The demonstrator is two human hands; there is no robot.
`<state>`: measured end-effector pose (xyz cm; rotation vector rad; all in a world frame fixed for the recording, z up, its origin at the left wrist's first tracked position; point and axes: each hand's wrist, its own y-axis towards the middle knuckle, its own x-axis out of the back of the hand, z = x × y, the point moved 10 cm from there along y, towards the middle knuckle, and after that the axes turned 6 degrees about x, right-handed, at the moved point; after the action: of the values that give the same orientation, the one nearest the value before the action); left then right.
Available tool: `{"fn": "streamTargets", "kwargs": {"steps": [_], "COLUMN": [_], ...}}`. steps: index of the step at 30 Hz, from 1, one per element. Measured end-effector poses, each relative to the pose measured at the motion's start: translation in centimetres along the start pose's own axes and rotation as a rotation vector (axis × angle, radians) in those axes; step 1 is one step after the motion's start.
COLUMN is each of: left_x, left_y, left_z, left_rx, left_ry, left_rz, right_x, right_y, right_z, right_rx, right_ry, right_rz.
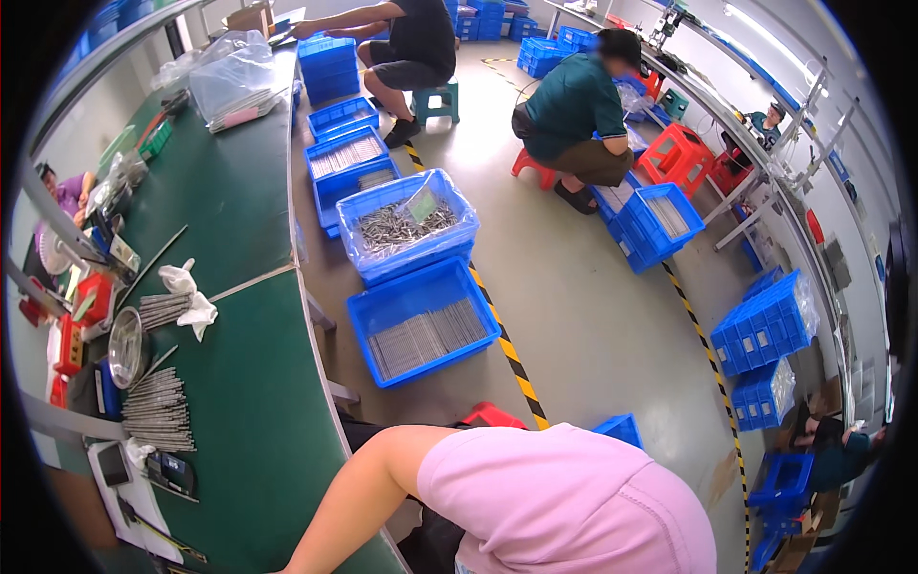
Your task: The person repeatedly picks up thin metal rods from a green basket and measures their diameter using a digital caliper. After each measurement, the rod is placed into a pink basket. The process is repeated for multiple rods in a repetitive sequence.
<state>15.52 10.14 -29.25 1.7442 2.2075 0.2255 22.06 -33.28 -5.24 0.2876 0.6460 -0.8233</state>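
Neither of my hands shows in the head view. A bare arm [373, 483] in a pink sleeve [564, 497] crosses the bottom, bent at the elbow. Its forearm runs down over the near edge of the green-topped workbench [258, 421], and the hand is cut off by the lower edge. On the bench to the left lie a row of thin grey metal rods [158, 411] and a smaller bundle of rods [164, 309] beside a crumpled white cloth [191, 297]. A round metal dish [127, 346] sits between them. Near the rods is a small dark digital device [172, 474].
Beside the bench, a blue bin [421, 330] holds rows of rods; behind it, a plastic-lined bin [406, 225] holds small metal parts. Two people sit on low stools [532, 170] further off. Blue crates [760, 325] are stacked at right. A red stool [492, 415] shows behind the pink sleeve.
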Motion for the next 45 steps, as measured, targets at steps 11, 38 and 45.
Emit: {"fn": "streamTargets", "kwargs": {"steps": [11,38,45], "left_x": [-0.9,-38.8,-31.8], "left_y": [-1.0,-2.2,-2.0], "left_z": [-0.4,-24.5,-20.4], "left_rx": [-0.003,-0.012,0.024], "left_ry": [0.027,0.251,0.214], "left_rz": [-0.023,-0.093,-0.111], "right_x": [0.8,1.1,0.7], "right_y": [-0.2,0.7,1.2], "right_z": [0.9,1.4,0.8], "right_rx": [0.048,0.051,0.02], "right_ry": [0.006,0.063,0.067], "right_rz": [0.004,-0.001,-0.002]}}
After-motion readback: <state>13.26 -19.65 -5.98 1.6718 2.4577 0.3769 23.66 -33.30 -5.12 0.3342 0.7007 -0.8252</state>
